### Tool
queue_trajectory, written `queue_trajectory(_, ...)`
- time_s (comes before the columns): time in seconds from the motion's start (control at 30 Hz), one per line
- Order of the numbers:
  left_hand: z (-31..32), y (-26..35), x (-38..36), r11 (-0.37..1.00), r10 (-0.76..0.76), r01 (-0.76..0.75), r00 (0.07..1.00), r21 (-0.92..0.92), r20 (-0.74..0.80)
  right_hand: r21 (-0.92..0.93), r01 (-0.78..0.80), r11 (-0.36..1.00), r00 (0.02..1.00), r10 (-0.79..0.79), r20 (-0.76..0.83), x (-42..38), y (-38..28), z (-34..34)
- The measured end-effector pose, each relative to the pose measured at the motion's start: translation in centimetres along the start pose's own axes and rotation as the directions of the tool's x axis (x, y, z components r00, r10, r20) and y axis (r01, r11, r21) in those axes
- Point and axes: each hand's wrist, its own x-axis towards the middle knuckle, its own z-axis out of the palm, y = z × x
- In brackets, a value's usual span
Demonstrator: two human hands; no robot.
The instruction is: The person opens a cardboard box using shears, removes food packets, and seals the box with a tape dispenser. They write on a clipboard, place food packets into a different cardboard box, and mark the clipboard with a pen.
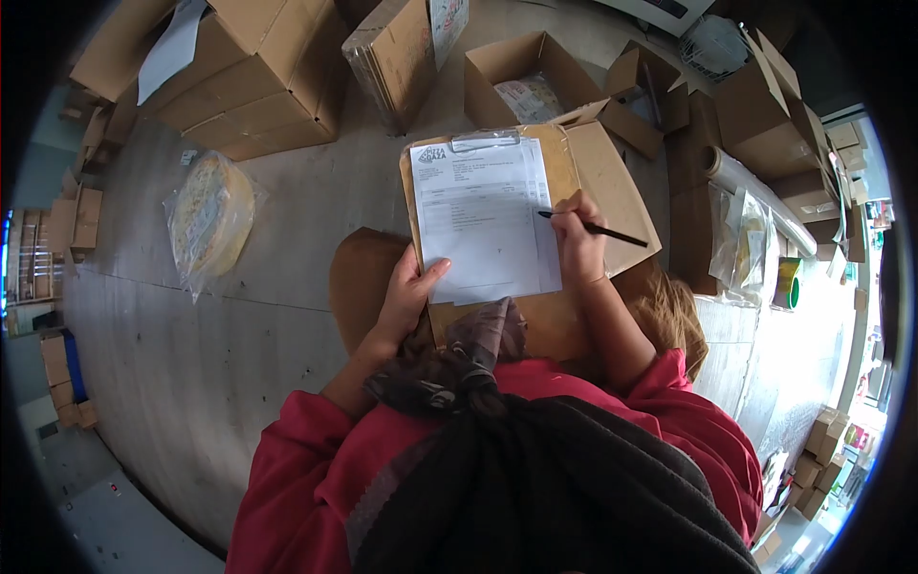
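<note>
Much of the small print on the top paper sheet [478, 234] is too fine to read; only the heading, "PIZZA DAZA" as far as I can make out, stands clear at its upper left. The sheet is white, with grey bands across its upper half and a small dark mark lower down. At least 1 more sheet shows along its right edge, mostly covered. A metal clip [485, 143] lies across the top of the brown clipboard [555, 327], which is in front of the person's body; a dark scarf [490, 335] hides part of its lower end.

The left hand [413, 292] grips the clipboard's left edge, thumb on the sheet, its other fingers mostly hidden. The right hand [583, 237] is closed around a slim black pen [620, 235] over the sheet's right side; whether the tip touches, I cannot tell. Behind, open cardboard boxes [531, 77] fall partly outside the round view.
</note>
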Motion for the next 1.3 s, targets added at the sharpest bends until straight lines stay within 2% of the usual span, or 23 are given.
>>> queue_trajectory(0.03, 0.0, 0.0, 0.0, 1.0, 0.008, -0.008, 1.0, 0.019, -0.005, 0.213, -0.027, 0.977, 0.999, 0.019, 0.038, 0.4, -0.5, -0.4)
queue_trajectory(0.13, 0.0, 0.4, -0.8, 0.999, -0.014, 0.011, 0.998, -0.037, -0.066, 0.193, 0.077, 0.978, 0.993, -0.058, -0.098, 2.0, -2.8, -2.5)
queue_trajectory(0.27, -2.5, 1.2, -3.3, 0.988, 0.001, -0.066, 0.908, -0.14, -0.418, -0.247, 0.139, 0.959, 0.988, -0.151, -0.031, 3.5, -7.5, -5.6)
queue_trajectory(0.33, -6.3, 1.6, -4.6, 0.95, -0.05, -0.126, 0.842, -0.286, -0.537, -0.565, 0.226, 0.794, 0.972, -0.219, 0.082, 3.1, -7.5, -8.0)
queue_trajectory(0.37, -8.4, 2.3, -5.4, 0.95, 0.119, -0.239, 0.872, -0.2, -0.475, -0.701, 0.331, 0.631, 0.938, -0.303, 0.169, 2.4, -7.6, -8.9)
queue_trajectory(0.4, -9.5, 3.4, -5.8, 0.892, 0.107, -0.312, 0.848, -0.327, -0.519, -0.795, 0.425, 0.433, 0.889, -0.363, 0.278, 1.7, -7.5, -9.5)
queue_trajectory(0.47, -14.2, 3.3, -7.0, 0.856, 0.068, -0.319, 0.85, -0.408, -0.522, -0.798, 0.508, 0.323, 0.834, -0.414, 0.363, 0.1, -6.4, -10.3)
queue_trajectory(0.57, -16.2, 3.3, -8.0, 0.769, 0.003, -0.414, 0.764, -0.487, -0.645, -0.788, 0.491, 0.372, 0.845, -0.426, 0.325, -1.6, -4.5, -8.3)
queue_trajectory(0.63, -16.7, 2.1, -7.2, 0.779, 0.021, -0.452, 0.711, -0.434, -0.703, -0.789, 0.481, 0.381, 0.849, -0.425, 0.313, -1.7, -3.6, -6.9)
queue_trajectory(0.67, -16.8, 1.6, -6.5, 0.785, 0.033, -0.479, 0.666, -0.393, -0.745, -0.837, 0.475, 0.274, 0.835, -0.44, 0.33, -1.6, -3.4, -6.4)
queue_trajectory(0.7, -17.1, 1.1, -5.9, 0.783, 0.04, -0.485, 0.664, -0.389, -0.747, -0.874, 0.459, 0.159, 0.82, -0.454, 0.348, -1.3, -3.2, -6.1)
queue_trajectory(0.8, -18.2, -0.5, -3.3, 0.767, -0.023, -0.439, 0.71, -0.468, -0.704, -0.862, 0.486, 0.143, 0.81, -0.444, 0.383, -1.3, -2.5, -6.7)
queue_trajectory(0.87, -19.2, -1.1, -0.4, 0.817, -0.114, -0.291, 0.764, -0.497, -0.635, -0.864, 0.488, 0.124, 0.806, -0.443, 0.392, -1.4, -2.4, -6.4)
queue_trajectory(0.97, -20.2, -2.3, 4.5, 0.87, -0.013, -0.303, 0.775, -0.389, -0.632, -0.865, 0.485, 0.128, 0.803, -0.456, 0.383, -1.3, -2.3, -6.1)
queue_trajectory(1.03, -21.3, -2.4, 6.3, 0.96, -0.149, -0.047, 0.749, -0.275, -0.646, -0.876, 0.448, 0.175, 0.826, -0.455, 0.332, -1.7, -2.4, -5.8)
queue_trajectory(1.07, -22.5, -3.2, 5.8, 0.959, -0.148, -0.047, 0.756, -0.278, -0.638, -0.88, 0.445, 0.168, 0.825, -0.46, 0.329, -1.8, -2.3, -5.8)
queue_trajectory(1.1, -24.6, -5.5, 4.4, 0.984, 0.09, 0.041, 0.726, 0.174, -0.681, -0.889, 0.424, 0.172, 0.838, -0.447, 0.313, -1.7, -2.1, -6.0)
queue_trajectory(1.13, -26.0, -7.2, 2.3, 0.8, 0.329, 0.135, 0.715, 0.584, -0.617, -0.896, 0.406, 0.177, 0.849, -0.435, 0.299, -1.5, -2.0, -6.1)
queue_trajectory(1.17, -25.9, -7.8, -1.8, 0.649, 0.47, 0.242, 0.618, 0.722, -0.63, -0.889, 0.427, 0.168, 0.846, -0.421, 0.327, -1.2, -2.2, -5.9)
queue_trajectory(1.2, -27.0, -9.2, -7.0, 0.404, 0.583, 0.338, 0.621, 0.85, -0.524, -0.874, 0.454, 0.171, 0.837, -0.419, 0.352, -0.8, -2.5, -5.7)
queue_trajectory(1.23, -29.4, -12.4, -12.3, 0.18, 0.601, 0.549, 0.595, 0.816, -0.534, -0.884, 0.44, 0.156, 0.843, -0.412, 0.347, -0.2, -2.2, -5.8)
queue_trajectory(1.27, -31.8, -16.2, -19.0, 0.119, 0.724, 0.559, 0.516, 0.82, -0.457, -0.894, 0.426, 0.138, 0.849, -0.403, 0.342, 0.5, -2.0, -5.9)
queue_trajectory(1.3, -34.3, -21.2, -25.4, 0.402, 0.715, 0.56, 0.302, 0.724, -0.631, -0.877, 0.463, 0.127, 0.829, -0.413, 0.377, 1.1, -1.9, -5.8)
